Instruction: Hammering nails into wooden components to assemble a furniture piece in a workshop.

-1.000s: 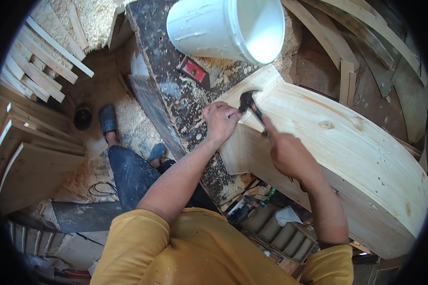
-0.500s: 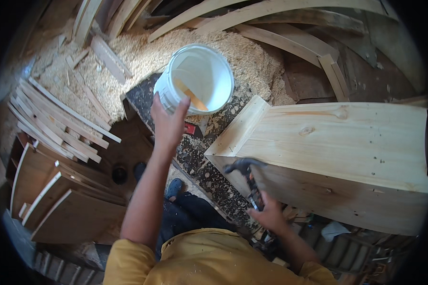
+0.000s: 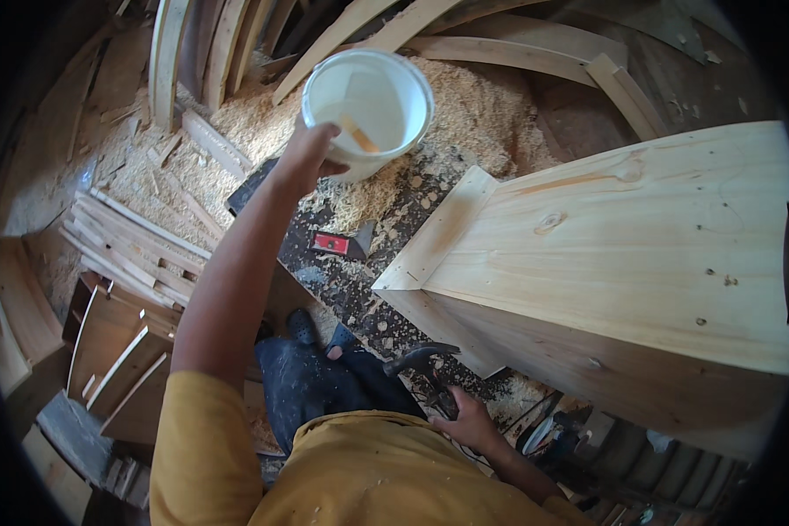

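A white bucket (image 3: 409, 140) stands at the far side of the dark, speckled bench, next to the sawdust. My left hand (image 3: 305, 158) is closed on its near left side, with the thumb near the rim. Inside the bucket lies an orange-yellow strip (image 3: 357, 133). My right hand (image 3: 469, 422) grips the dark handle of a claw hammer (image 3: 425, 355), held low near my body with its head towards the bench edge. A red tool with a flat grey end (image 3: 331, 244) lies on the bench between the bucket and me.
A large pale wooden box (image 3: 605, 237) with nail marks fills the right side. Sawdust (image 3: 482, 114) is heaped behind the bench. Stacked wooden strips (image 3: 131, 250) and curved panels (image 3: 118, 342) lie at left. Curved timbers (image 3: 508, 61) stand at the back.
My left hand and the bucket have moved farther away, uncovering more of the red tool. My right hand has brought the hammer back from the box corner towards my body.
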### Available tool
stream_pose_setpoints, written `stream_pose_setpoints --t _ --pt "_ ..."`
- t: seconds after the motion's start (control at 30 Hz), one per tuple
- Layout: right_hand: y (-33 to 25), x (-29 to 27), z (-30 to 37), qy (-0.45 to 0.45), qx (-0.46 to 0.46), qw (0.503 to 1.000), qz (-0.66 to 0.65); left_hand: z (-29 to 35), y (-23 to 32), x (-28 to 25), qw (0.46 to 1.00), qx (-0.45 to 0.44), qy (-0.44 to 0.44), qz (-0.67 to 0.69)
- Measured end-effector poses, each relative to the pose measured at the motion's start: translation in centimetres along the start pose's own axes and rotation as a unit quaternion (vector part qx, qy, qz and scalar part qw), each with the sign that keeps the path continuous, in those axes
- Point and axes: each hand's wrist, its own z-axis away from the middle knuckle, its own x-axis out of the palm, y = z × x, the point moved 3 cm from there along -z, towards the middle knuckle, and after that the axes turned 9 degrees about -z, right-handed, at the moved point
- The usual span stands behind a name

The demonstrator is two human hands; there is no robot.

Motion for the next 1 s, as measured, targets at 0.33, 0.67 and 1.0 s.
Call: stream_pose_setpoints --t 0.33,0.67,1.0 --pt "2.7 -0.8 -1.6 -0.020 0.112 0.985 -0.132 -3.6 -0.7 -8.5 0.985 -0.083 -0.034 -0.147" --pt "-14.0 -3.5 -2.6 0.042 0.051 0.997 0.049 0.4 -5.9 -11.7 0.964 0.091 0.147 -0.201" --pt "-28.8 -5.2 -8.2 0.047 0.033 0.902 0.427 10.9 -23.4 8.4 0.986 0.069 -0.084 -0.130"
